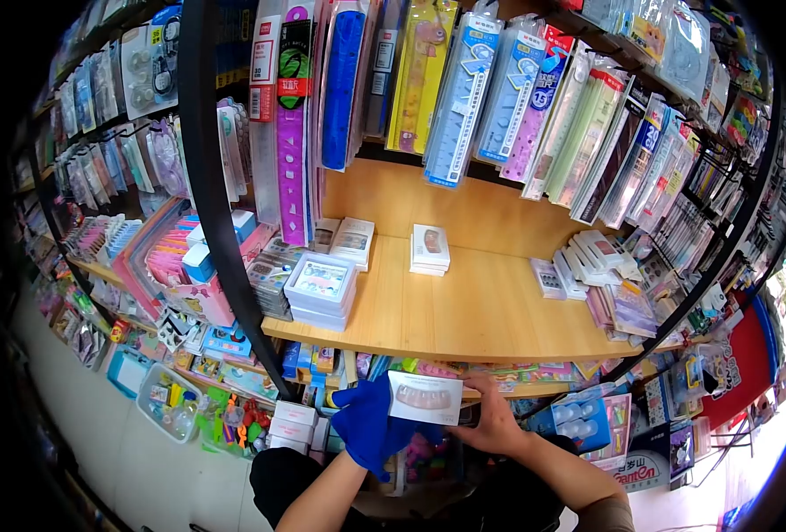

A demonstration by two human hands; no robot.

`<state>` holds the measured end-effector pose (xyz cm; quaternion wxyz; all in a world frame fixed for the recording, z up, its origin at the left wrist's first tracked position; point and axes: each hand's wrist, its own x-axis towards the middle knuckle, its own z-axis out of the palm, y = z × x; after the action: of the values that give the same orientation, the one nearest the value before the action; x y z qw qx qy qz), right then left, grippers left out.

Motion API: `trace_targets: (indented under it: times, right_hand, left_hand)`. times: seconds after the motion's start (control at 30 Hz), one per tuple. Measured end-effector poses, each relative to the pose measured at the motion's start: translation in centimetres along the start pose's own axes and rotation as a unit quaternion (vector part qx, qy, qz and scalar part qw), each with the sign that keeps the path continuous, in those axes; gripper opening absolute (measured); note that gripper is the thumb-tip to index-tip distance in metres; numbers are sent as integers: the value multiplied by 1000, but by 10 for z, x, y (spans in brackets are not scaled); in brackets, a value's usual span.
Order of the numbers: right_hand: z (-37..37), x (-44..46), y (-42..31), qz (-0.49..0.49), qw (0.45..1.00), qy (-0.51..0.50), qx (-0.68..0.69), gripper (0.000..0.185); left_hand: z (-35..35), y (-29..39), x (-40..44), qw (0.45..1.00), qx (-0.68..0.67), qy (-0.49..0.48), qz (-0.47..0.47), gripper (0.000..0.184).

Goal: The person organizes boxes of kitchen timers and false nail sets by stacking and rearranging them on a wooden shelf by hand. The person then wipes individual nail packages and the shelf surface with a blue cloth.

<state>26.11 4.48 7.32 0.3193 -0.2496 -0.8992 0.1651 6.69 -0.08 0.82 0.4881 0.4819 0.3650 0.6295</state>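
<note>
While the right hand [495,418] clamps its fingers on a white box's [425,398] right end, the blue-gloved left hand [366,424] lies against the left, its finger grip hidden from me. Beyond the wooden shelf's [481,306] front edge, small boxes [429,249] sit near its back edge.

Between left hand [366,426] and right hand [492,417], against both: a box [426,399]. Ahead of the hands, a shelf [464,315]. On it, straight beyond the box, a stack of cartons [429,249]; ahead and left of the left hand, a pile of cases [320,291] near the edge; ahead and right of the right hand, a heap of packs [598,257]. Above these, hanging packets [464,97]. Just left of the left hand, lower boxes [293,424]; farther left, a bin [169,410] on the floor. Right of the right hand, a package [579,421].
</note>
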Motion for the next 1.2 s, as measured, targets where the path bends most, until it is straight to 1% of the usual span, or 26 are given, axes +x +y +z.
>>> trace_targets:
  times: [0.07, 0.17, 0.23, 0.3, 0.33, 0.4, 0.43, 0.5, 0.53, 0.57, 0.6, 0.67, 0.7, 0.73, 0.77, 0.83, 0.87, 0.9, 0.97, 1.07, 1.17, 1.2]
  right_hand:
    - [3, 5, -5, -13, 1000, 4, 1, 76]
    - [5, 12, -10, -35, 999, 8, 9, 74]
    - [6, 16, -13, -48, 999, 6, 14, 72]
    - [6, 18, -15, -58, 998, 4, 17, 71]
    - [6, 19, -15, -63, 998, 4, 19, 70]
    - [7, 21, -17, -67, 998, 3, 19, 70]
    - [7, 22, -17, -69, 997, 3, 18, 70]
    - [7, 23, -19, -79, 997, -3, 2, 73]
    - [6, 24, -20, -84, 996, -5, -7, 75]
    - [6, 25, -21, -83, 997, -5, 2, 74]
    - [5, 27, -22, -83, 996, -5, 10, 73]
    - [6, 27, -24, -84, 996, -7, 17, 71]
    - [8, 27, -24, -85, 996, -9, 16, 71]
    - [9, 26, -25, -86, 996, -12, 14, 70]
    - [11, 26, -25, -84, 996, -14, 14, 70]
    - [16, 26, -24, -79, 997, -19, 14, 71]
    - [15, 26, -24, -64, 998, -20, 17, 71]
    - [15, 26, -25, -50, 998, -21, 20, 72]
    - [14, 27, -26, -35, 999, -21, 23, 73]
    - [8, 26, -25, -43, 999, -21, 24, 74]
    - [6, 25, -24, -66, 997, -26, 23, 75]
    - [7, 23, -25, -70, 997, -27, 20, 75]
  left_hand:
    - [-6, -11, 0, 992, 115, 16, 41, 41]
    - [-11, -2, -4, 957, 275, 47, 81, 45]
    - [-3, 26, -7, 944, 303, 76, 105, 46]
    - [-4, 30, -8, 965, 241, 88, 51, 49]
    - [-10, 21, -7, 983, 162, 84, -14, 52]
    - [-16, 4, -5, 991, 92, 84, -39, 55]
    - [-18, -4, -4, 991, 104, 88, 2, 55]
    - [-22, -14, -5, 981, 161, 94, 44, 45]
    - [-24, -16, -7, 973, 207, 95, 44, 37]
    - [-25, -17, -7, 958, 256, 100, 82, 33]
    - [-24, -14, -7, 938, 305, 110, 120, 30]
    - [-23, -3, -5, 865, 402, 135, 267, 34]
    - [-20, -6, -5, 941, 222, 157, 201, 29]
    - [-15, -11, -4, 976, 33, 173, 126, 24]
    - [-12, -14, -3, 969, -158, 182, 46, 19]
    - [-15, -15, -4, 969, 19, 212, 123, 11]
    - [-18, -15, -4, 955, 108, 223, 160, 7]
    - [-23, -13, -4, 940, 187, 207, 197, 6]
    - [-34, -8, -1, 886, 340, 169, 265, 4]
    - [-19, 29, -8, 914, 317, 216, 132, 6]
    - [-13, 49, -8, 954, 220, 200, 38, 9]
    - [-15, 45, -7, 934, 299, 184, 71, 9]
